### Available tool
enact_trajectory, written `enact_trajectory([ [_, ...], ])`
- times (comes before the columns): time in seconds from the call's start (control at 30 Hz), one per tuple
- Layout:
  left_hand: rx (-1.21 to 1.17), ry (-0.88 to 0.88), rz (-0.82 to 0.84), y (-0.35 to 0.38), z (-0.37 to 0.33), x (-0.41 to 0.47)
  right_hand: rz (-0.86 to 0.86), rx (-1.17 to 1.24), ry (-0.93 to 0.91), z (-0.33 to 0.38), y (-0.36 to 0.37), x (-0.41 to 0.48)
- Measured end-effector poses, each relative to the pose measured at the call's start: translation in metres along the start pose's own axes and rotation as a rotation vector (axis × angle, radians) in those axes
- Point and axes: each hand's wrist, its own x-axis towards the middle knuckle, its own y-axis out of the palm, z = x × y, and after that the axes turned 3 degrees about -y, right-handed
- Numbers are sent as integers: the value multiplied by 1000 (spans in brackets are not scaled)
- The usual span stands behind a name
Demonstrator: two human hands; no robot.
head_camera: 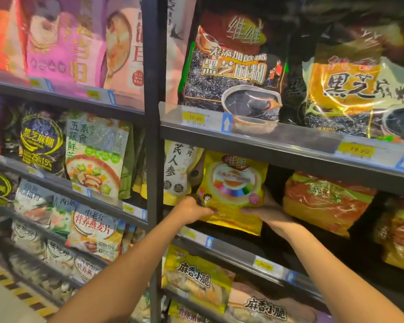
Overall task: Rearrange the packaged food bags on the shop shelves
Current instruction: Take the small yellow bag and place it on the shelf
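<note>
A yellow bag with a rainbow wheel print [234,183] stands upright on the middle shelf [243,250] of the right-hand bay. My left hand [193,209] grips its lower left corner. My right hand [269,213] holds its lower right edge, fingers partly hidden behind the bag. To its left stands a white and yellow bag with black characters [179,171]. To its right lies an orange and yellow bag [324,201], tilted back.
A black upright post [152,136] splits the two bays. Black sesame bags [233,66] fill the shelf above, yellow snack bags [196,278] the shelf below. The left bay holds several soup and oatmeal bags [96,155]. A striped floor line [16,292] runs at the lower left.
</note>
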Motion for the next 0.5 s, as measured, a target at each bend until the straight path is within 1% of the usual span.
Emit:
enact_trajectory([
  [0.1,-1,1,8,2,-5,24,5,-3,-20,-14,6,19],
  [0.23,69,6,-42,9,-2,45,-102,-48,-28,-23,25,32],
  [0.33,99,5,-62,13,1,51,-173,-119,56,-36,32,41],
  [0.47,100,8,-80,16,2,59,-75,-214,148,-44,26,47],
  [0.5,94,1,-92,18,3,62,-58,-207,166,-44,25,47],
])
